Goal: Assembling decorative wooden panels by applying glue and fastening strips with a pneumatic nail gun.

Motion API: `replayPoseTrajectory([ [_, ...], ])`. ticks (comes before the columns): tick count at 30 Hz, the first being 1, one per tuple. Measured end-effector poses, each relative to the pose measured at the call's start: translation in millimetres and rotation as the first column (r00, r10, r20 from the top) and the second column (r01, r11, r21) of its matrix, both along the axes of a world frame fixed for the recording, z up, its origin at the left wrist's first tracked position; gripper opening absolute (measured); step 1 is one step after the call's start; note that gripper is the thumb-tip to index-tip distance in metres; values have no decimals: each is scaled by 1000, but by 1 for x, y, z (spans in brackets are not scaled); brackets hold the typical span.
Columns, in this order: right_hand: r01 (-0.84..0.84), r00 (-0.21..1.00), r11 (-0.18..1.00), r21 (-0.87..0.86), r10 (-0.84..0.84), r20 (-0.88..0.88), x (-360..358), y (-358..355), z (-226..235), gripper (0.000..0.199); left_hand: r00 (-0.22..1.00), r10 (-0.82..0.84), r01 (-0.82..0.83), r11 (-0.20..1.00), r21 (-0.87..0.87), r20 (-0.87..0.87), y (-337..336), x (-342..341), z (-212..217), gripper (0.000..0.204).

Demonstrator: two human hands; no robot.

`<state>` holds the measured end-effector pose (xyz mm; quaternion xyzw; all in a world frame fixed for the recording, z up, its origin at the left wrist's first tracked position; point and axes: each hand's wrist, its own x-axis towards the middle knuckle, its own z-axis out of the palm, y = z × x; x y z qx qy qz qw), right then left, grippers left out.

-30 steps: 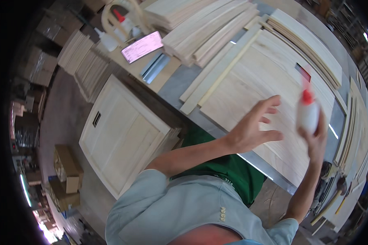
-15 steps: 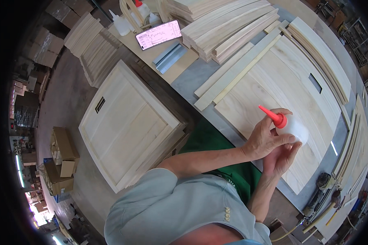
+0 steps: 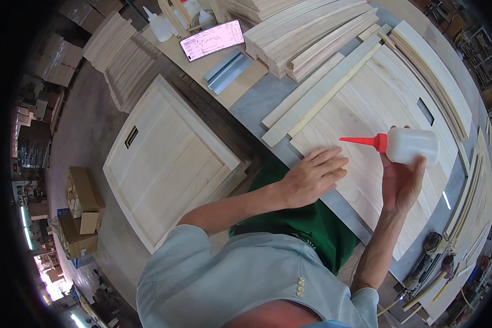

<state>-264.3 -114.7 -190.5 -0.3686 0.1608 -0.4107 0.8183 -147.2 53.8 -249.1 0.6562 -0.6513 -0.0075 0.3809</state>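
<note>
My right hand [image 3: 402,183] grips a white squeeze bottle [image 3: 415,146] with a red nozzle, held on its side over the wooden panel. The nozzle's tip points left. My left hand [image 3: 317,176] is at the near left edge of the wooden panel [image 3: 361,115], its fingers stretched out, holding nothing; whether it touches the wood I cannot tell for sure. The panel is made of joined boards and has a small dark rectangular slot near its far right side. Along its far left edge lie long wooden strips [image 3: 322,90].
Stacked boards [image 3: 306,33], a lit phone [image 3: 212,40] and a grey metal channel piece [image 3: 227,72] are at the back of the table. Left of me stands a stack of framed panels [image 3: 169,158]. Power tools with hoses [image 3: 423,259] lie at the right. An open cardboard box [image 3: 85,197] is on the floor.
My left hand has let go of the bottle and moved left to the panel's edge. The right hand has carried the bottle up and right, turning it level.
</note>
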Motion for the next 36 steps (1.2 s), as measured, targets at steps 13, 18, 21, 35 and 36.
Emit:
replayPoseTrajectory([
  [13, -88, 987, 992, -91, 75, -143, 27, 1, -4, 67, 999, -31, 30, 999, -14, -27, 1, 5, -2, 28],
  [18, -107, 986, 987, -120, 90, -143, 31, 0, -2, 68, 1000, -8, 7, 998, -63, -2, 5, 7, -6, 25],
  [21, -108, 981, 989, -98, 89, -174, 31, -2, -3, 68, 1000, -9, 11, 996, -86, 22, 8, 11, -9, 24],
  [35, -146, 953, 986, -79, 118, -280, 45, 7, -21, 59, 999, 29, -30, 998, -61, -14, 6, 12, -10, 18],
  [36, -144, 950, 986, -78, 116, -290, 47, 8, -22, 57, 1000, 27, -27, 999, -38, -6, 6, 11, -11, 18],
])
